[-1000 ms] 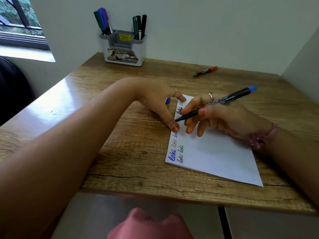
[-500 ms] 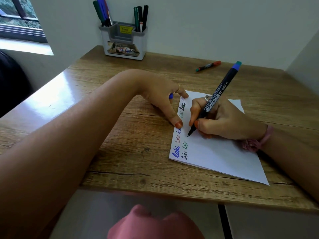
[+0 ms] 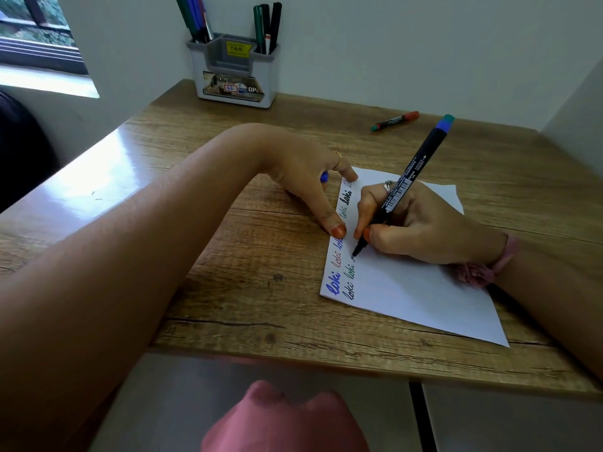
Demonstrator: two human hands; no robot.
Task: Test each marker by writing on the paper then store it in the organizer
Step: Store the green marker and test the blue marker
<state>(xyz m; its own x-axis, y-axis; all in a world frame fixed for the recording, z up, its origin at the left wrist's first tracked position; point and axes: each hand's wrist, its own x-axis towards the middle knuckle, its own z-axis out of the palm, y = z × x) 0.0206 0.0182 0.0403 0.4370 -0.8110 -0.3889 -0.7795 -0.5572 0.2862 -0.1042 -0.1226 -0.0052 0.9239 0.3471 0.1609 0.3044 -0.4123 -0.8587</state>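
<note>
Step in hand: the writing test of 1 marker. The right hand (image 3: 421, 223) pinches a black-barrelled marker (image 3: 403, 187) with a blue end, its fingers (image 3: 365, 207) closed round the lower barrel, tip down on the paper (image 3: 408, 288) at the end of the second row of written words. The paper lies on the wooden bench (image 3: 228, 256), near the front edge.

The left hand (image 3: 303, 177) steadies the sheet: 2 straight fingers press on its left edge, while the curled ones appear to hold a small blue piece (image 3: 324, 177), probably the cap; too little of it shows to be certain.

Next move, as judged: finish the word, lift the tip, cap the marker, then carry it to the organizer (image 3: 233, 73) at the back of the bench, well apart from the paper.

Containers: the organizer holds green and blue markers (image 3: 192, 17) in its left compartment, dark and green pens (image 3: 267, 24) in its right; the middle section shows nothing above its rim.

Outstanding: 1 red-capped marker (image 3: 394, 120) lies loose on the bench beyond the paper, evidently untested.
</note>
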